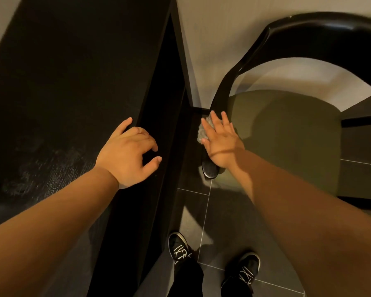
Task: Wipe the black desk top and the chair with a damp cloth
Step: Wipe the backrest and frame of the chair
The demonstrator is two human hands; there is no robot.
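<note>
The black desk top [69, 86] fills the left side, with damp streaks near its front. My left hand [126, 152] rests on its right edge, fingers curled over the edge and holding nothing. To the right stands the chair, with a curved black armrest [255, 48] and an olive green seat [287, 133]. My right hand [222, 139] lies flat, fingers spread, pressing a pale crumpled cloth [202, 130] onto the near end of the left armrest. Most of the cloth is hidden under the palm.
Dark grey floor tiles [219, 217] lie below the chair. My two black shoes with white laces [179, 246] stand between desk and chair. A pale wall [223, 28] runs behind. The desk's black side panel [171, 93] drops to the floor close to the armrest.
</note>
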